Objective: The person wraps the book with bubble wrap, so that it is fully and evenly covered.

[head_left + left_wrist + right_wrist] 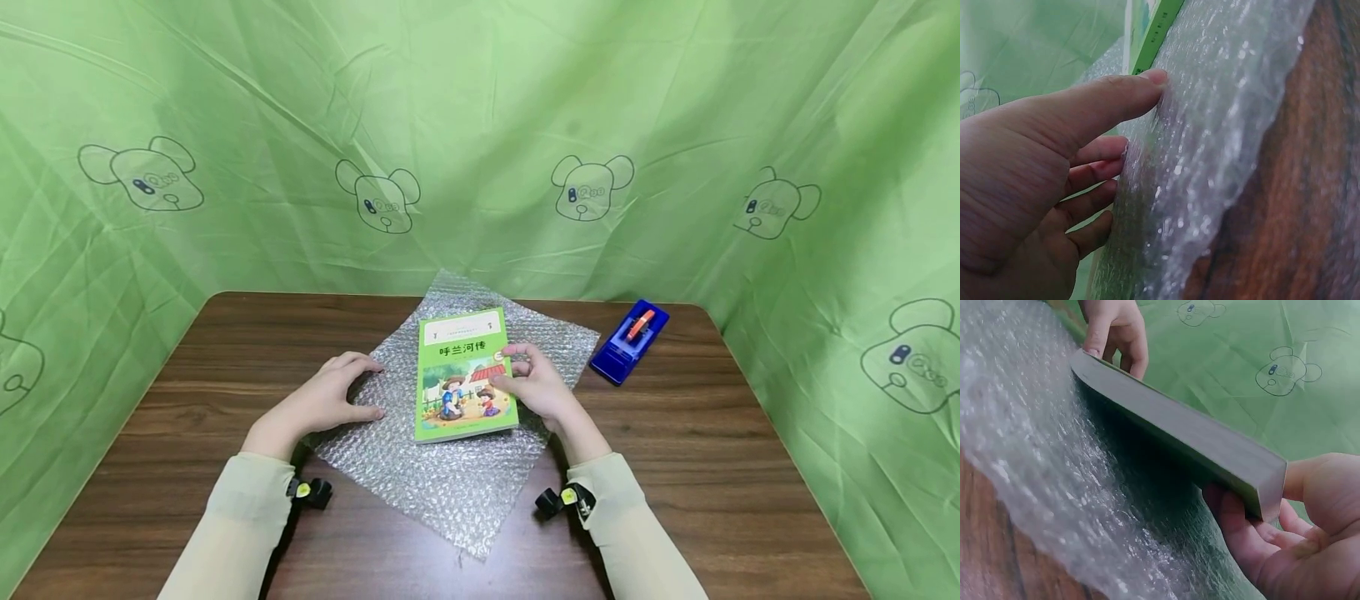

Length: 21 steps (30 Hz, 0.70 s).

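Observation:
A green book (467,375) with an illustrated cover is above a sheet of bubble wrap (442,479), its right side raised off the sheet. My right hand (542,385) grips the book's right edge, thumb on the cover and fingers beneath, as the right wrist view shows along the page block (1179,425). To the left of the book, my left hand (330,398) rests at the sheet's left part, thumb and fingers spread apart. In the left wrist view its thumb (1116,100) lies near the book's spine (1157,37), and the fingertips meet the bubble wrap.
A blue case (618,354) with an orange item (641,323) on it lies at the back right of the brown wooden table (697,467). Green cloth (480,100) with bear-head outlines hangs behind the table and at both sides.

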Motion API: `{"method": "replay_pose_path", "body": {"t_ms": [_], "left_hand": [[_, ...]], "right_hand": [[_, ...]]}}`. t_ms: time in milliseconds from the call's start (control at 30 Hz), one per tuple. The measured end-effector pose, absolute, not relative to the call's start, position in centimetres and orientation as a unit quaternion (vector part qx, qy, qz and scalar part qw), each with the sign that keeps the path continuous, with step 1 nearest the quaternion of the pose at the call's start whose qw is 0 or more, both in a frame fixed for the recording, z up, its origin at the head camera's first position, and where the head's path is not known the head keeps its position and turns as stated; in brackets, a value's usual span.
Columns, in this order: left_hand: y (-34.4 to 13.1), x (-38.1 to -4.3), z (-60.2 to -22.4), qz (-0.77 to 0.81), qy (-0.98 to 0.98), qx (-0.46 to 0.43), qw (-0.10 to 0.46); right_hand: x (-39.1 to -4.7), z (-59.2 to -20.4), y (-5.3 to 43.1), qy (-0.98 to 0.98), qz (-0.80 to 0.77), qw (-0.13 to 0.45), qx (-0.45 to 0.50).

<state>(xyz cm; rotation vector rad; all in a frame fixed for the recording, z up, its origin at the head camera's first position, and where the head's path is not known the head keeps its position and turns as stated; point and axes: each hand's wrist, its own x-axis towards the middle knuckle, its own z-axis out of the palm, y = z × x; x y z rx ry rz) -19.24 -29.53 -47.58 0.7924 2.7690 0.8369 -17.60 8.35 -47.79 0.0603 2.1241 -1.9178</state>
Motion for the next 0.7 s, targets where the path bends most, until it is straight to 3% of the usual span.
{"method": "replay_pose_path", "body": {"t_ms": [300, 700], "left_hand": [[-29.71, -19.59, -48.17, 0.276, 0.922, 0.26, 0.075], [-29.81, -19.6, -48.29, 0.275, 0.922, 0.262, 0.072]], "right_hand": [[-17.2, -47.16, 8.01, 0.715, -0.675, 0.183, -0.015], [-17.1, -47.7, 8.06, 0.728, -0.66, 0.187, 0.015]]}}
